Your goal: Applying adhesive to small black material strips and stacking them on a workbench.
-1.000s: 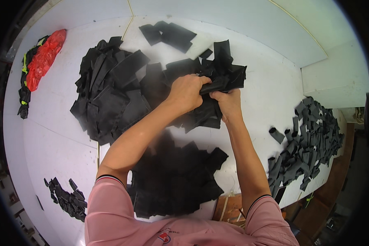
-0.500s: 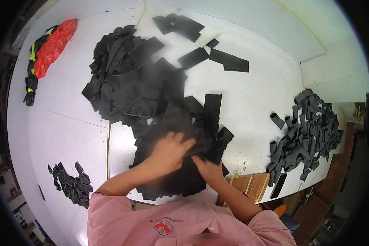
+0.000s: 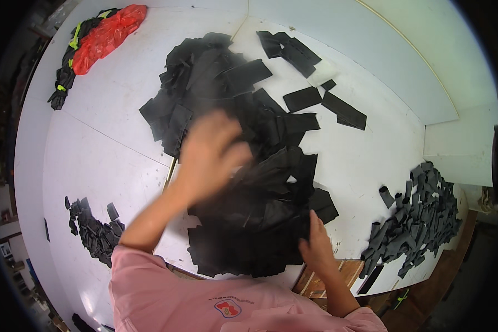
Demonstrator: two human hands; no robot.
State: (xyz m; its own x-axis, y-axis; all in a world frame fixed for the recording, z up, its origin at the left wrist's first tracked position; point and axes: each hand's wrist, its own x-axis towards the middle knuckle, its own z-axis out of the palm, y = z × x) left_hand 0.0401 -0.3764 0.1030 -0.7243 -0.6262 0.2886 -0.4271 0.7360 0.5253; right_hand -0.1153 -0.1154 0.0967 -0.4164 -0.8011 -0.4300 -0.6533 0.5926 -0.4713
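A large heap of flat black fabric pieces [image 3: 249,232] spreads over the white table in front of me. Above its left side is my left hand [image 3: 213,152], blurred by motion, with thumb and fingers apart and nothing visible between them. My right hand [image 3: 318,249] is at the heap's near right edge, its thumb and fingers on either side of black fabric. Which layers it holds cannot be made out. Pieces farther back in the heap [image 3: 205,72] overlap at many angles.
Several loose black pieces [image 3: 302,99] lie at the far right of the heap. Small dark fabric tubes [image 3: 412,221] are piled at the right, and a smaller dark pile [image 3: 97,235] lies at the left. A red plastic bag [image 3: 108,39] rests at the far left.
My left hand has moved away from me and up over the heap. My right hand has shifted right and nearer to me along the heap's edge. The view has also shifted.
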